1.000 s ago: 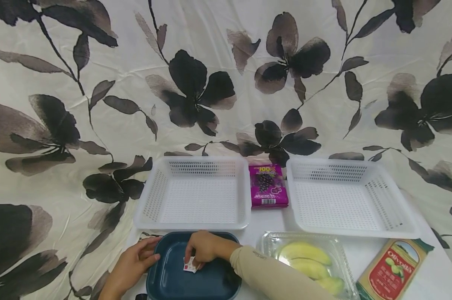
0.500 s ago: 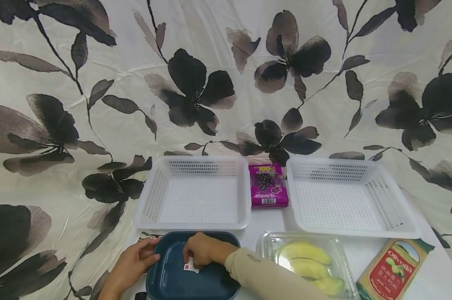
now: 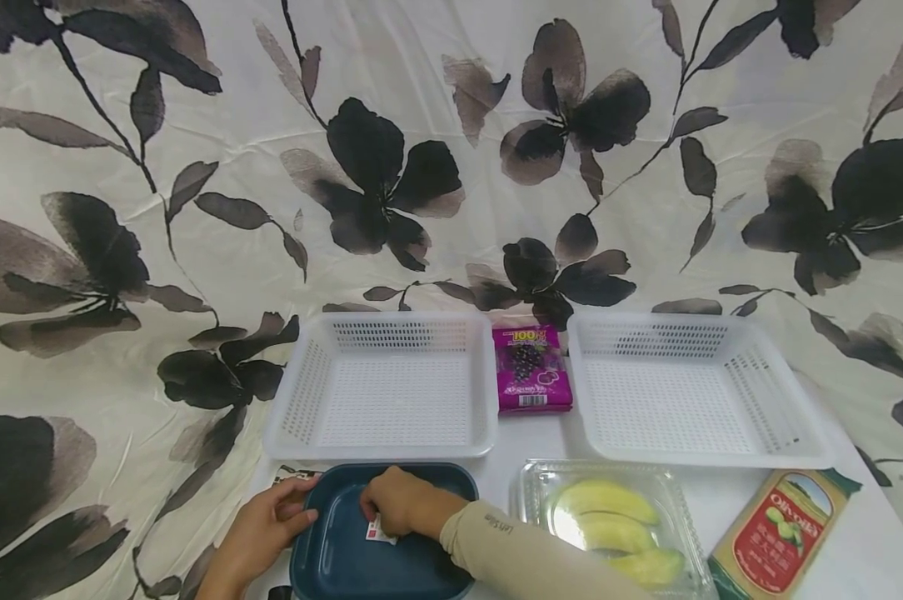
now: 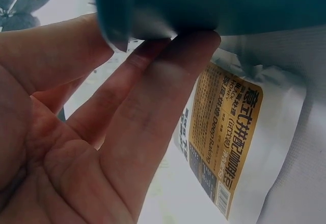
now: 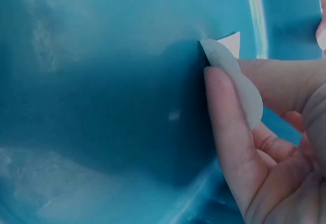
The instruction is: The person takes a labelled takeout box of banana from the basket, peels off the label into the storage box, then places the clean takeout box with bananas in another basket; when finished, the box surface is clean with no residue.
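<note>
Right hand (image 3: 393,506) reached into the dark blue tray (image 3: 331,562) at the near edge of the worktop (image 3: 541,437), fingers curled and pinching a small white-and-red packet (image 3: 380,531) against the tray floor. In the right wrist view the packet (image 5: 232,74) sat between thumb and fingertips (image 5: 224,112), its edge pointing up off the blue surface. Left hand (image 3: 260,533) steadied the tray at its left rim; the left wrist view showed the fingers (image 4: 153,102) tucked under the tray's edge (image 4: 204,5) with the thumb over it, so a loose grip on the rim. The packet lay directly under the right hand, roughly mid-tray and right of the left hand, so the right hand was plainly the nearer one. Its long axis could not be told (too small and mostly covered).

Beneath the tray's left side lay a flat pouch (image 4: 226,147) with a gold label, Chinese characters and "Deep Baking" readable. Farther back stood two white perforated baskets, left (image 3: 309,392) and right (image 3: 781,400), with a purple grape-print packet (image 3: 531,370) marked "100" between them. Near the right corner sat a clear clamshell (image 3: 534,500) holding yellow-green fruit slices (image 3: 609,525), and beside it a red-and-gold pack (image 3: 777,533) reading something like "Olivoila", with olives pictured.
</note>
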`<act>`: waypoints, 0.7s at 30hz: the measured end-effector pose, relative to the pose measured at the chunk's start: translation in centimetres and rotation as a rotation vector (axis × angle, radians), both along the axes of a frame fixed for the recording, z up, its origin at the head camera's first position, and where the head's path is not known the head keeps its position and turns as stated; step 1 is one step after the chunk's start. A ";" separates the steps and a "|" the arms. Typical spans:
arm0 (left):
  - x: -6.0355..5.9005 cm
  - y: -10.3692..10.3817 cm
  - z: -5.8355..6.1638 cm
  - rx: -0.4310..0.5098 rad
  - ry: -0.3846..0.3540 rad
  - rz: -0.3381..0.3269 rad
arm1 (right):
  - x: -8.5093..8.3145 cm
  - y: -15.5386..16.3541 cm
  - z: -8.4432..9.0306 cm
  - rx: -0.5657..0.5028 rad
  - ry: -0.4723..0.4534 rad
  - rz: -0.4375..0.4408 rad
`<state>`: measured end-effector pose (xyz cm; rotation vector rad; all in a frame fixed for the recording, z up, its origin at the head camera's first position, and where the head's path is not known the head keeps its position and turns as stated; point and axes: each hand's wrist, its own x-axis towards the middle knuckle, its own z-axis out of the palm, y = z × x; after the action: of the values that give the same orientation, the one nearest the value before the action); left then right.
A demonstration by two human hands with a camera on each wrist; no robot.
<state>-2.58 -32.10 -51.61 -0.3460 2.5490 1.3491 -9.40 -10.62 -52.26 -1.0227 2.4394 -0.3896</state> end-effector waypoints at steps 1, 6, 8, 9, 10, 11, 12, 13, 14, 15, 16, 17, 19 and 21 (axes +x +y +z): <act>0.0 0.0 -0.1 -0.001 -0.001 0.003 | 0.1 -0.1 0.0 0.006 0.005 -0.013; 0.2 -0.1 -0.1 -0.010 0.001 0.005 | 0.1 -0.3 -0.2 0.050 0.052 -0.044; 0.2 -0.1 0.1 -0.011 -0.004 0.010 | 0.0 -0.3 -0.3 0.065 0.061 -0.038; 0.2 0.0 0.2 -0.012 -0.008 0.012 | 0.0 -0.3 -0.3 0.066 0.062 -0.037; 0.1 0.0 0.2 -0.009 -0.004 0.004 | -0.1 -0.2 -0.4 0.063 0.057 -0.037; 0.1 0.1 0.3 -0.007 -0.007 0.007 | -0.1 -0.2 -0.5 0.061 0.055 -0.036; 0.1 0.1 0.3 -0.006 -0.008 0.008 | -0.1 -0.2 -0.5 0.055 0.049 -0.039; 0.1 0.2 0.4 -0.005 -0.009 0.009 | 0.0 -0.2 -0.6 0.052 0.046 -0.043; 0.1 0.2 0.4 -0.003 -0.010 0.010 | 0.0 -0.2 -0.6 0.049 0.040 -0.050; 0.1 0.2 0.4 -0.003 -0.011 0.010 | 0.0 -0.2 -0.7 0.048 0.038 -0.056; 0.1 0.2 0.4 -0.004 -0.011 0.010 | 0.0 -0.2 -0.7 0.046 0.030 -0.063; 0.1 0.2 0.3 0.000 -0.017 0.019 | 0.1 -0.3 -0.7 0.047 0.030 -0.070; 0.0 0.2 0.3 -0.003 -0.017 0.018 | 0.2 -0.4 -0.7 0.054 0.029 -0.092; 0.0 0.2 0.2 -0.008 -0.018 0.016 | 0.3 -0.5 -0.6 0.071 0.049 -0.111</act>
<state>-2.58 -31.92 -51.39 -0.3798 2.5429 1.3357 -9.06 -11.14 -52.86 -0.8794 2.5427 -0.3148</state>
